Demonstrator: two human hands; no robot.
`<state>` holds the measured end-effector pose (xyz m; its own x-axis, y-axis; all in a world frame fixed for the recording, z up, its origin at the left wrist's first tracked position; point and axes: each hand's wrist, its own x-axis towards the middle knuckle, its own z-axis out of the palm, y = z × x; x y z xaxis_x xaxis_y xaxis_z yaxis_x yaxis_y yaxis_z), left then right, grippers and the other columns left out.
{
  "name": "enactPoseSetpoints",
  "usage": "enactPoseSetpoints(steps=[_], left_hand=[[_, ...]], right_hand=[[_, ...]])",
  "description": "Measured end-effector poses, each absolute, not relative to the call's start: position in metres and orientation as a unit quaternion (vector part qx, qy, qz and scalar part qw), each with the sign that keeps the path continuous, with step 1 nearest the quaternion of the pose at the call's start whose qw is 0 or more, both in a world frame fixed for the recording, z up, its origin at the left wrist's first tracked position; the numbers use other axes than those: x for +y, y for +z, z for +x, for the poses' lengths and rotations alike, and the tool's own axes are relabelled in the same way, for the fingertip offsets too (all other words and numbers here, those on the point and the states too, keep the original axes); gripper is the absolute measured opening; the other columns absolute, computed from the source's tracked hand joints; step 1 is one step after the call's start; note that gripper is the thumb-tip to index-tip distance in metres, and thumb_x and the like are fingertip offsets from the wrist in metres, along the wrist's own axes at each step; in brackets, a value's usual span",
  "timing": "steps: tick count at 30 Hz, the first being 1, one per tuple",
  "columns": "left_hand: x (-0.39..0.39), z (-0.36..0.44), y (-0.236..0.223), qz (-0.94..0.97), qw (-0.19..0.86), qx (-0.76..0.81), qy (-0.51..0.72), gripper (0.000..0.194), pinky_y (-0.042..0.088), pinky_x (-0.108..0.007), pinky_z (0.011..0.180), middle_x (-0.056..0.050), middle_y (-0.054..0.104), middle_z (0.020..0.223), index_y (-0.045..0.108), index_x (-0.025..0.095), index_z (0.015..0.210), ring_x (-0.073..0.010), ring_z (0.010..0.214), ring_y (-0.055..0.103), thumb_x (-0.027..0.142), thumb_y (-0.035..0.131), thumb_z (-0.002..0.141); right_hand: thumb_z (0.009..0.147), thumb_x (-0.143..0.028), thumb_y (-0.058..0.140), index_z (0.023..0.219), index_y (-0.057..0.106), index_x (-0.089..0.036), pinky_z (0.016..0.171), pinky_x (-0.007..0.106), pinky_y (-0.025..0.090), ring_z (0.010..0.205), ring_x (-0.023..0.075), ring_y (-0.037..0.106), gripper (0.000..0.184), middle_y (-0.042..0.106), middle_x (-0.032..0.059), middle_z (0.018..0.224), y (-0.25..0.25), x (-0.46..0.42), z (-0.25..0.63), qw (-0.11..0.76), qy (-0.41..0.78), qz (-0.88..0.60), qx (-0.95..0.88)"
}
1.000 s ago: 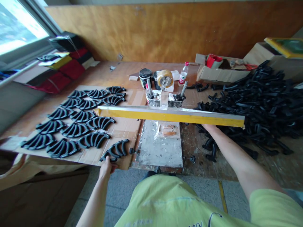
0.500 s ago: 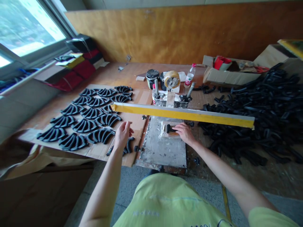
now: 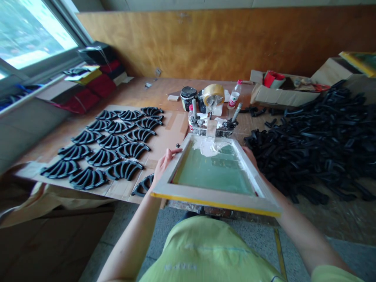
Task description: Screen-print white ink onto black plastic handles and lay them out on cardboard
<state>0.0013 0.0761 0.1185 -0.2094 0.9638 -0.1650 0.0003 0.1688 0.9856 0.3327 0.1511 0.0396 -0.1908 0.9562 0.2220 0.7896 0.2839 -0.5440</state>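
A wooden printing screen frame (image 3: 216,199) with a green mesh and a smear of white ink at its far end lies tilted low over the metal plate in front of me. My left hand (image 3: 163,164) grips the frame's left rail, thumb on top. My right hand (image 3: 249,155) holds the right rail, mostly hidden behind the wood. Rows of black curved plastic parts (image 3: 105,145) lie on a cardboard sheet (image 3: 170,126) to the left. One more black part (image 3: 143,185) sits just below my left hand.
A big heap of black parts (image 3: 317,137) fills the right of the table. Behind the frame stand an ink can (image 3: 188,96), a tape roll (image 3: 213,93) and a small bottle (image 3: 234,96). Cardboard boxes (image 3: 279,94) sit at the back right. A window is at the left.
The frame has swung down from raised and edge-on to nearly flat. My left hand moved from the cardboard and my right from the plate onto the frame's side rails.
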Motion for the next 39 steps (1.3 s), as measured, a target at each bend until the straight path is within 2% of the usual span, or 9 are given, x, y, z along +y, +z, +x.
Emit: enactPoseSetpoints(steps=[3,6,8,13,21,24,30,35,39], left_hand=[[0.054,-0.003,0.084,0.401,0.518,0.619,0.435,0.055,0.047,-0.022,0.058,-0.004,0.069,0.088,0.067,0.019,0.116,-0.0151,0.070,0.061,0.059,0.058,0.079],[0.045,-0.001,0.046,0.371,0.541,0.628,0.419,0.068,0.046,-0.022,0.056,-0.001,0.068,0.080,0.051,0.022,0.136,-0.0137,0.063,0.059,0.052,0.065,0.076],[0.044,0.002,0.025,0.360,0.539,0.638,0.415,0.072,0.046,-0.022,0.055,0.000,0.066,0.075,0.047,0.022,0.139,-0.0135,0.060,0.058,0.049,0.066,0.075],[0.047,0.001,0.005,0.362,0.538,0.638,0.415,0.067,0.048,-0.024,0.061,-0.002,0.068,0.079,0.052,0.020,0.134,-0.0153,0.067,0.061,0.050,0.065,0.076],[0.045,0.000,0.006,0.343,0.530,0.643,0.434,0.060,0.050,-0.026,0.066,-0.003,0.070,0.084,0.060,0.020,0.125,-0.0182,0.075,0.064,0.048,0.068,0.072],[0.045,0.000,0.008,0.347,0.524,0.641,0.441,0.058,0.050,-0.026,0.065,-0.004,0.070,0.085,0.062,0.019,0.122,-0.0187,0.076,0.064,0.049,0.068,0.073],[0.044,-0.002,0.012,0.364,0.544,0.634,0.411,0.066,0.047,-0.023,0.056,-0.004,0.070,0.082,0.055,0.019,0.130,-0.0152,0.065,0.062,0.055,0.063,0.076],[0.044,-0.001,0.028,0.346,0.553,0.636,0.412,0.068,0.046,-0.022,0.055,-0.003,0.069,0.080,0.054,0.019,0.131,-0.0143,0.062,0.061,0.054,0.065,0.074],[0.048,-0.006,0.063,0.365,0.541,0.629,0.423,0.067,0.046,-0.022,0.059,-0.004,0.069,0.087,0.055,0.020,0.131,-0.0155,0.069,0.061,0.058,0.062,0.076]], right_hand=[[0.087,-0.023,0.052,0.114,0.065,-0.013,0.096,0.038,0.045,0.106,0.0239,0.058,0.032,0.062,0.0132,0.116,0.058,0.177,0.329,0.307,0.082,-0.589,-0.743],[0.080,-0.021,0.064,0.130,0.053,-0.017,0.103,0.046,0.039,0.121,0.0304,0.047,0.052,0.049,0.0146,0.133,0.070,0.200,0.287,0.300,0.025,-0.524,-0.797],[0.079,-0.019,0.064,0.126,0.054,-0.017,0.099,0.045,0.041,0.116,0.0309,0.048,0.049,0.054,0.0149,0.125,0.071,0.210,0.256,0.250,0.025,-0.498,-0.830],[0.080,-0.007,0.050,0.093,0.063,-0.016,0.081,0.035,0.043,0.092,0.0257,0.055,0.020,0.065,0.0120,0.090,0.055,0.198,0.227,0.105,0.049,-0.498,-0.859],[0.074,-0.003,0.049,0.083,0.064,-0.018,0.074,0.029,0.042,0.085,0.0205,0.057,0.024,0.065,0.0059,0.083,0.067,0.152,0.266,0.082,0.130,-0.291,-0.944],[0.078,-0.007,0.051,0.080,0.065,-0.020,0.072,0.028,0.043,0.079,0.0191,0.058,0.019,0.065,0.0040,0.080,0.070,0.162,0.262,0.109,0.145,-0.333,-0.925],[0.075,-0.002,0.047,0.102,0.067,-0.018,0.087,0.034,0.046,0.101,0.0230,0.058,0.037,0.068,0.0085,0.105,0.050,0.141,0.259,0.163,0.109,-0.332,-0.923],[0.085,-0.022,0.058,0.103,0.067,-0.024,0.078,0.030,0.047,0.090,0.0208,0.063,0.021,0.070,0.0035,0.099,0.068,0.161,0.256,0.170,0.133,-0.398,-0.892],[0.079,-0.030,0.069,0.133,0.052,-0.032,0.072,0.031,0.046,0.084,0.0232,0.065,0.056,0.071,0.0031,0.102,0.093,0.212,0.246,0.173,0.086,-0.506,-0.840]])
